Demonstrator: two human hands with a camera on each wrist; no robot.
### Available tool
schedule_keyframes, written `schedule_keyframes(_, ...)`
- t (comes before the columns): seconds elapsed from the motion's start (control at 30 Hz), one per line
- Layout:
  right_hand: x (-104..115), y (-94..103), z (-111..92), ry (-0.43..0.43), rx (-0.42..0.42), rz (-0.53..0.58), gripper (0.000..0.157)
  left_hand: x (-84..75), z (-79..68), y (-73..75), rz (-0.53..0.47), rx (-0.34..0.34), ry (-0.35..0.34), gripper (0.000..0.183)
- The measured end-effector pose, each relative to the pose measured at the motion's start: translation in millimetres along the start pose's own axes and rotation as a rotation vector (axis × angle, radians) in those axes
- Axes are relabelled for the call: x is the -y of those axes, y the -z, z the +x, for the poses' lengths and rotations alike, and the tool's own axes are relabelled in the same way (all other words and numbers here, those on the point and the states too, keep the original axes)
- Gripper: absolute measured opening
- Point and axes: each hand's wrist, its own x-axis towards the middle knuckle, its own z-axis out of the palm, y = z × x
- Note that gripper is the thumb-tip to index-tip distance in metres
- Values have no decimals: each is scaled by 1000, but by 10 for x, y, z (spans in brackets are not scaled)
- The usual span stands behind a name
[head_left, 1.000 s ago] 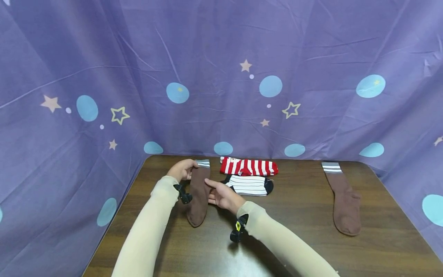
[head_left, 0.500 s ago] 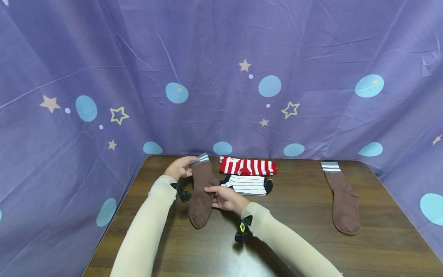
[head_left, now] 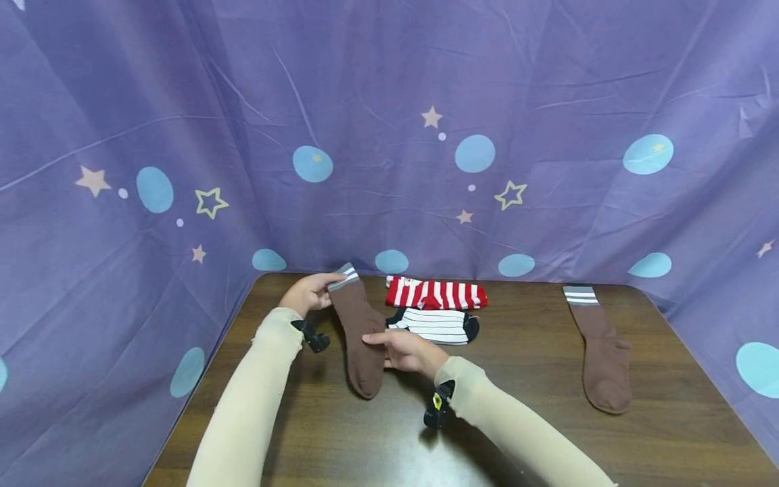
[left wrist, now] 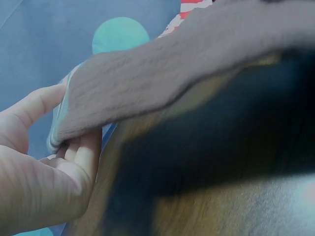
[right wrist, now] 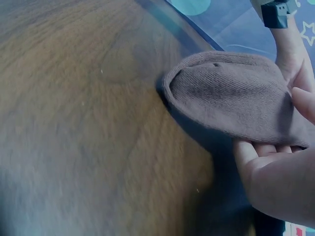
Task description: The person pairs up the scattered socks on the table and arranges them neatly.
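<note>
A brown sock (head_left: 359,318) with a grey cuff and white stripes is held between both hands over the left part of the table. My left hand (head_left: 307,293) pinches it at the cuff, thumb on top and fingers beneath, as the left wrist view shows. Near the heel, my right hand (head_left: 409,350) grips it with the thumb above and the fingers under the cloth. In the right wrist view the toe end of the sock (right wrist: 226,96) points out over the wood. A matching brown sock (head_left: 602,352) lies flat on the right side of the table.
Behind the right hand lie a red and white striped sock (head_left: 437,293) and, in front of it, a white sock with black lines (head_left: 435,326). The wooden table (head_left: 517,406) ends at a purple curtain (head_left: 389,135) at the back and sides.
The held brown sock has turned, its cuff swinging left and its toe right. Both hands have shifted slightly apart, and the right hand has moved a little right and nearer.
</note>
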Motion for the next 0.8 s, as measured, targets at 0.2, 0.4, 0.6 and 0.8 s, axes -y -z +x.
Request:
schedule_keyframes(0.2, 104, 121, -126, 14, -21, -83, 17, -11, -45, 45, -7, 5, -13, 16)
schedule_keyframes(0.4, 264, 277, -261, 14, -25, -154, 18, -12, -69, 73, 26, 11, -34, 10)
schedule_keyframes(0.6, 455, 473, -417, 13, -50, -196, 32, -15, -96, 84, 45, -1, -13, 9)
schedule_keyframes(0.8, 618, 666, -573, -8, -105, -253, 49, 5, -117, 69, 157, 56, -17, 9)
